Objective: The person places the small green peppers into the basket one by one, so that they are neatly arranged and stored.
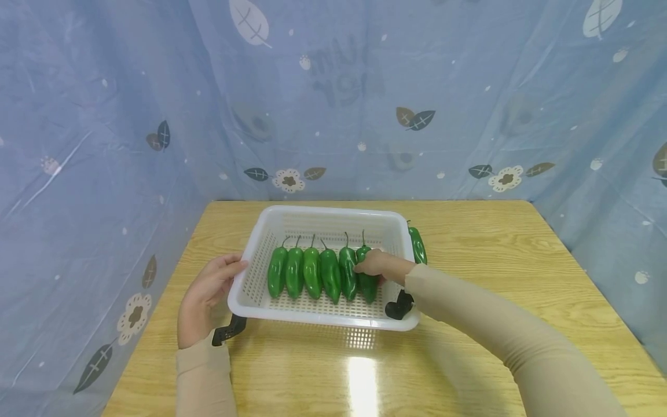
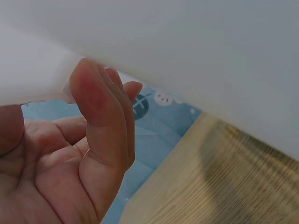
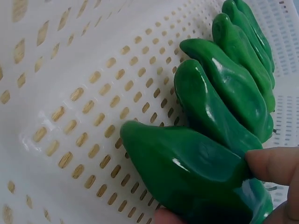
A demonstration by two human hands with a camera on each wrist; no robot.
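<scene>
A white plastic basket (image 1: 323, 318) with slotted walls and floor holds several green chili peppers (image 1: 294, 272) in a row, stems toward the back. My left hand (image 1: 207, 289) grips the basket's left rim, thumb on top; in the left wrist view, its fingers (image 2: 100, 98) curl under the white edge. Reaching in over the right side, my right hand (image 1: 383, 265) pinches the rightmost green chili pepper (image 3: 187, 172) near its stem end, between thumb and fingers. That pepper lies low over the slotted floor, beside its neighbor.
Another green chili pepper (image 1: 417, 246) lies on the wooden table (image 1: 495, 249) just outside the basket's right wall. Blue patterned cloth (image 1: 333, 116) hangs behind the table and along both sides. The basket's front edge casts a slotted shadow on the wood.
</scene>
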